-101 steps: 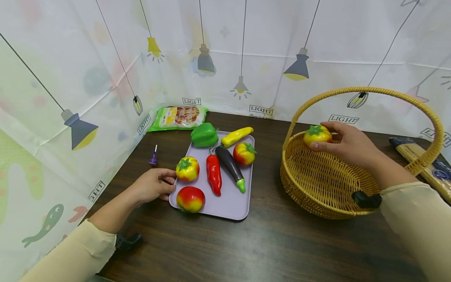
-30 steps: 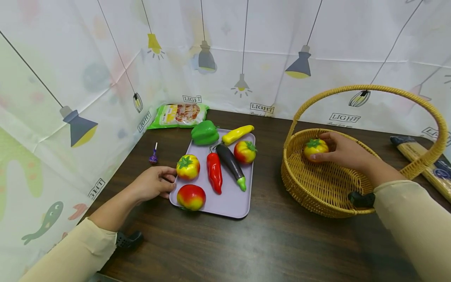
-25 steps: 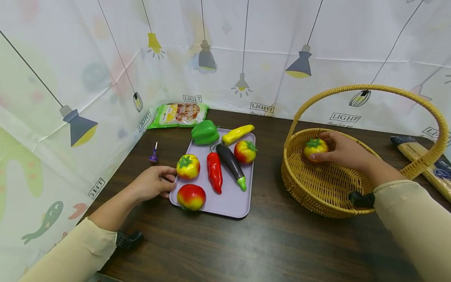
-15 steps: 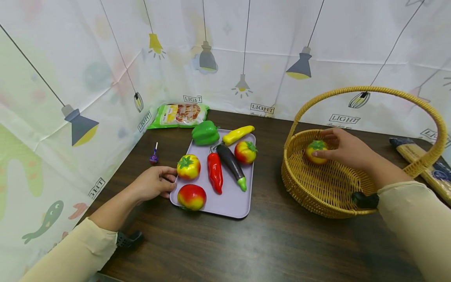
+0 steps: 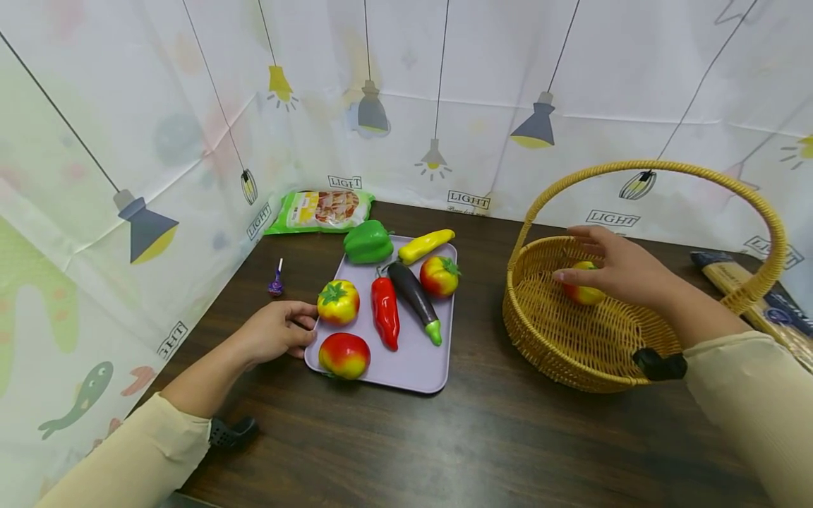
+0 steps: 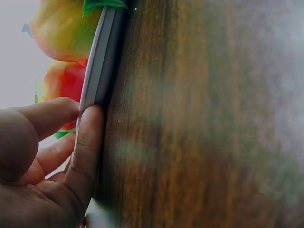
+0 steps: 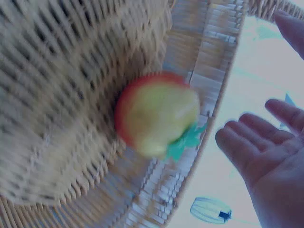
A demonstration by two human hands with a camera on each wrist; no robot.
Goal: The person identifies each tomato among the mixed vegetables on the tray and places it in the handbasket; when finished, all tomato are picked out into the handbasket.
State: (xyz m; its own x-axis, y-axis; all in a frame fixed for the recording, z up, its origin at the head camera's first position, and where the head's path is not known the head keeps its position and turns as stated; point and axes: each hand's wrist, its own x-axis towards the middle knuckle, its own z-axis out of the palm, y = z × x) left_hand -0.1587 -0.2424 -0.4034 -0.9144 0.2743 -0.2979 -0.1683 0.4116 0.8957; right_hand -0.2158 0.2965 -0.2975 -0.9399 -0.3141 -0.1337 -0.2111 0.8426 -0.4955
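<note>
Right grip (image 5: 625, 269) released, clear of red-yellow fruit (image 5: 586, 295) in basket (image 5: 540, 346); left grip (image 5: 277, 331) pinches tray (image 5: 409, 368) edge. I read "LIGHT" repeated across white backdrop (image 5: 479, 152).

Red-and-yellow tomato (image 5: 585, 295), tan woven basket (image 5: 559, 346)

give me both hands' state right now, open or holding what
Left hand: closed, pinching the edge of the purple tray.
Right hand: open, holding nothing, apart from the red-and-yellow fruit in the basket.
</note>
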